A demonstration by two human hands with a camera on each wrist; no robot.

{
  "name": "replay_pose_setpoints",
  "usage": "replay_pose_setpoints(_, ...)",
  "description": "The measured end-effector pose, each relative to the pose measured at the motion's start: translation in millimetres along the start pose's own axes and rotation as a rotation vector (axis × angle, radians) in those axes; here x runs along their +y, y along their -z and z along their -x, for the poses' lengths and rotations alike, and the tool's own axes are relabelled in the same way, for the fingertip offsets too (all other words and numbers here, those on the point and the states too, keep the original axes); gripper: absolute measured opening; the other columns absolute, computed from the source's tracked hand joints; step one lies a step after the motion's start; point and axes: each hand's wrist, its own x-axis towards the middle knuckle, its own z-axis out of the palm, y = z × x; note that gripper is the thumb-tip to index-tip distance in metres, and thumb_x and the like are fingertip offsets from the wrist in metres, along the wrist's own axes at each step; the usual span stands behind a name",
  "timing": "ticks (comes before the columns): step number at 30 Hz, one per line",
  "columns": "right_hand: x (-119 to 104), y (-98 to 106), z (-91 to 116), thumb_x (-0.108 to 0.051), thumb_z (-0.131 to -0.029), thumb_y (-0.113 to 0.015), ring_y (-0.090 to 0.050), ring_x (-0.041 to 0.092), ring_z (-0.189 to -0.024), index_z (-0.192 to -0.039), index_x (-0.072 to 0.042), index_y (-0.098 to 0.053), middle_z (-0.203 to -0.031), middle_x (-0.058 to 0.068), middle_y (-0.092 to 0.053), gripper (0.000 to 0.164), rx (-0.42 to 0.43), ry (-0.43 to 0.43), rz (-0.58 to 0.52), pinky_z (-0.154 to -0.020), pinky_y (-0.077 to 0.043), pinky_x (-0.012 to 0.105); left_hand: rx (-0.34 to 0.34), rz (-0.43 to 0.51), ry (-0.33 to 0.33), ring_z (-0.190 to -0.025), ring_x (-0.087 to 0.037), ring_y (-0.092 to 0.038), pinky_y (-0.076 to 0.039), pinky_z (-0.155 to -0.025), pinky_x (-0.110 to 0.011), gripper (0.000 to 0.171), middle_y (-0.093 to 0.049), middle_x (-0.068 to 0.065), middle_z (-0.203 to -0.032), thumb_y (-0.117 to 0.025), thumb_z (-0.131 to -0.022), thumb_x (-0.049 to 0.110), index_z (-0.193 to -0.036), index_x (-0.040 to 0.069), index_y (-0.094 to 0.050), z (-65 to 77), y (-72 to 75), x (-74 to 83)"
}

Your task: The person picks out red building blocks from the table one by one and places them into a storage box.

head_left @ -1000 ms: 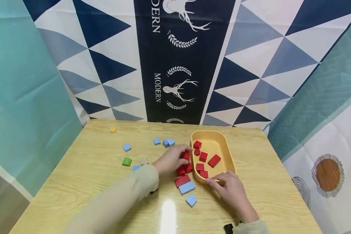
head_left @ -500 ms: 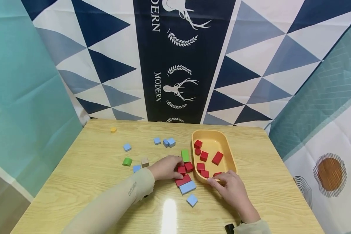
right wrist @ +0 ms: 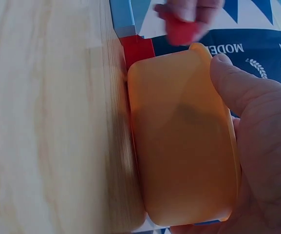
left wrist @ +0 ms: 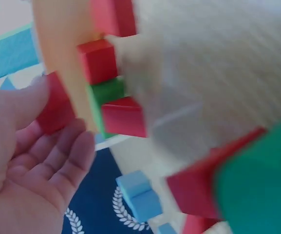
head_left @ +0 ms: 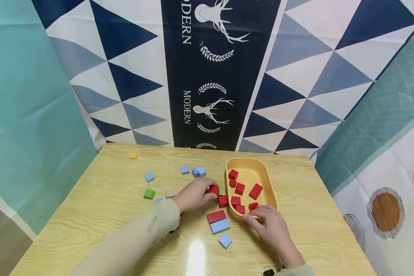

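Observation:
My left hand (head_left: 193, 194) pinches a red block (left wrist: 56, 105) between thumb and fingers, just left of the orange tray (head_left: 270, 188). Beside that hand another red block (head_left: 222, 201) and a partly covered green block (head_left: 219, 186) sit close to the tray's left wall. My right hand (head_left: 269, 224) grips the tray's near rim, thumb on the outside; in the right wrist view its thumb lies along the orange wall (right wrist: 184, 136). Several red blocks lie inside the tray, among them a long red block (head_left: 255, 191) and a small round red one (head_left: 232, 183).
In front of the left hand a long red block (head_left: 216, 216) lies against a long blue block (head_left: 220, 226), with a blue square block (head_left: 225, 240) nearer. Farther left are a green half-round block (head_left: 149, 194), a beige block (head_left: 170, 193), scattered blue blocks and a yellow disc (head_left: 133, 156).
My left hand went down from the tray's left side to the red blocks, and now holds one of them slightly higher. Another red block shows in the tray beside my right hand, which stays at the rim.

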Motion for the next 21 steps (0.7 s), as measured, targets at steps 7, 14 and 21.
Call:
replay_pose_setpoints(7, 1, 2, 1, -0.047, -0.085, -0.074, -0.054, 0.023, -0.109, -0.088, -0.016, -0.079, -0.096, -0.001, -0.073, 0.032, 0.001, 0.021, -0.005, -0.089, -0.047, 0.056, 0.068, 0.191, 0.035, -0.085, -0.008, -0.053, -0.052, -0.075, -0.024, 0.04, -0.06, 0.006, -0.109, -0.067, -0.094, 0.034, -0.13, 0.016, -0.061, -19.2, -2.8, 28.5)
replay_pose_setpoints(14, 2, -1, 4, -0.041, -0.084, -0.078, -0.054, 0.013, -0.094, -0.078, -0.023, -0.077, -0.088, -0.005, -0.071, 0.019, 0.046, 0.067, -0.027, -0.077, -0.051, 0.047, 0.051, 0.144, 0.005, -0.088, -0.008, -0.053, -0.051, -0.081, -0.023, 0.038, -0.063, 0.005, -0.108, -0.07, -0.093, 0.031, -0.128, 0.017, -0.061, -41.9, -19.3, 59.6)
replay_pose_setpoints(21, 4, 0, 3, -0.037, -0.083, -0.079, -0.053, 0.011, -0.09, -0.074, -0.024, -0.075, -0.082, -0.009, -0.068, 0.016, 0.06, 0.1, -0.017, -0.074, -0.052, 0.044, 0.045, 0.087, -0.021, -0.102, -0.003, -0.053, -0.048, -0.096, -0.028, 0.04, -0.063, 0.007, -0.119, -0.069, -0.093, 0.033, -0.128, 0.016, -0.061, -58.0, -24.5, 71.4)
